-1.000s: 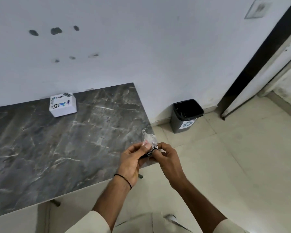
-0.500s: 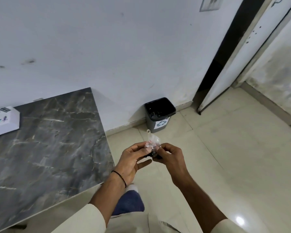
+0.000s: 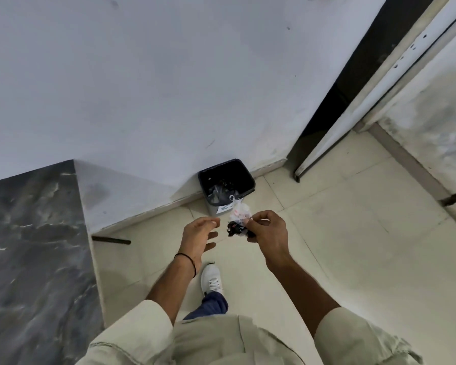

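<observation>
Head view: right hand (image 3: 267, 230) pinches wrapper scraps (image 3: 238, 224) near bin (image 3: 251, 180) (litter (image 3: 221, 192) inside)

- crumpled clear plastic bag (image 3: 238, 216): small and wadded into one bundle with black scraps (image 3: 234, 229)
- upper part: see-through whitish film with faint pink-red marks; a twisted tip with a small loop points up
- lower part: black crumpled material with jagged edges, sticking out to the left of the fingers
- pinched on its right side between the thumb and fingertips of the right hand (image 3: 269, 231); the rest hangs free
- held in the air, roughly upright, resting on nothing
- left hand (image 3: 199, 233) just beside it, fingers loose, not touching it
- contents too small to tell
</observation>
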